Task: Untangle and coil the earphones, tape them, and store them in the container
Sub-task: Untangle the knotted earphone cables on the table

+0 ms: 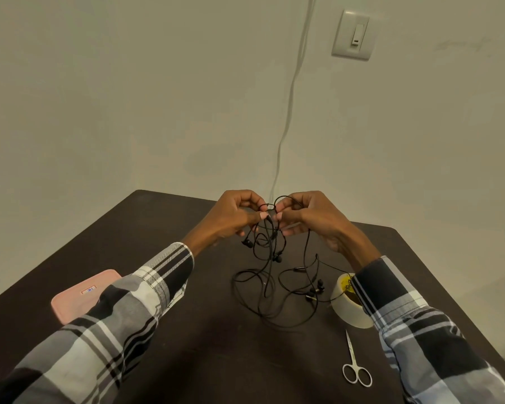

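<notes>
Earphones point(270, 258) up above the table point(216, 345), black wires in a knot! Left hand point(233, 217) and right hand point(309, 220) both pinch the tangle at its top, fingers curled, loops trailing onto the tabletop. Tape point(347, 304) and scissors point(354, 365) at right, pink container point(76, 298) at left.
</notes>
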`<action>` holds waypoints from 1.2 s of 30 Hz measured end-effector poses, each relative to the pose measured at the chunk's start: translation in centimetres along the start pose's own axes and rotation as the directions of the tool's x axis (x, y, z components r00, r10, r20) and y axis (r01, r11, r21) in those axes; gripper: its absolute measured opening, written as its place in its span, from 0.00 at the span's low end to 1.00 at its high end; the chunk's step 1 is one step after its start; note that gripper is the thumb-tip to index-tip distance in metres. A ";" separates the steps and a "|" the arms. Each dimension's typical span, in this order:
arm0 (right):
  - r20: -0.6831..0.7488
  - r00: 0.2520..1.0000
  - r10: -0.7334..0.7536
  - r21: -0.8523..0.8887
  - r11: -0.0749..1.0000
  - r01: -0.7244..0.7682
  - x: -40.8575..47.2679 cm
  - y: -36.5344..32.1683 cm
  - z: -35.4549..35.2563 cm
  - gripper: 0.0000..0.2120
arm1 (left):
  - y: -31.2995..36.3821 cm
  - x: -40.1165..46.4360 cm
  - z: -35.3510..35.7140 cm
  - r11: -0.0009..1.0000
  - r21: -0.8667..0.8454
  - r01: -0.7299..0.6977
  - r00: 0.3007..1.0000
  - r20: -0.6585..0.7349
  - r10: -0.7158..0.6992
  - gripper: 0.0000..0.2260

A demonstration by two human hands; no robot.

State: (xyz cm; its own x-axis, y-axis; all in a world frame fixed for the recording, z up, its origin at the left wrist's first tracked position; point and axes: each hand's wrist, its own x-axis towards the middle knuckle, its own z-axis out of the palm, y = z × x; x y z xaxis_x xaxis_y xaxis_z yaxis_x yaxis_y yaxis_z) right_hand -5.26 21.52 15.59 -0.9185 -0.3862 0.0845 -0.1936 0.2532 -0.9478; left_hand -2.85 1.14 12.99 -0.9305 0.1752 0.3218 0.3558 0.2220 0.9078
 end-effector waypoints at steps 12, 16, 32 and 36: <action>0.011 1.000 0.017 -0.059 0.998 -0.016 0.1 0.1 0.2 0.08 | 0.0 0.2 0.1 0.999 0.034 -0.031 0.999 0.038 0.030 0.05; 0.018 1.000 0.016 -0.048 0.999 -0.015 0.0 0.0 0.1 0.07 | -0.1 0.3 0.2 0.999 -0.009 -0.032 0.999 0.023 0.032 0.03; -0.052 0.993 -0.105 -0.241 0.966 0.090 0.1 -0.8 -0.7 0.05 | -0.5 0.1 0.2 1.000 0.011 0.015 0.999 0.051 -0.016 0.06; -0.006 0.990 -0.139 -0.446 0.887 0.122 0.2 -0.9 -0.7 0.03 | -0.8 0.2 0.1 0.999 0.036 0.006 0.998 0.062 -0.008 0.06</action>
State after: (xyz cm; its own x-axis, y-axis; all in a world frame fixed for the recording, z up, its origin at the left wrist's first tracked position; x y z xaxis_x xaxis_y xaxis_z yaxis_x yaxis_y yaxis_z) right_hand -5.52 21.82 16.72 -0.8848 -0.4124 0.2168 -0.4370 0.5730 -0.6934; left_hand -3.29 1.13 12.28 -0.9261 0.2322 0.2974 0.3534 0.2573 0.8994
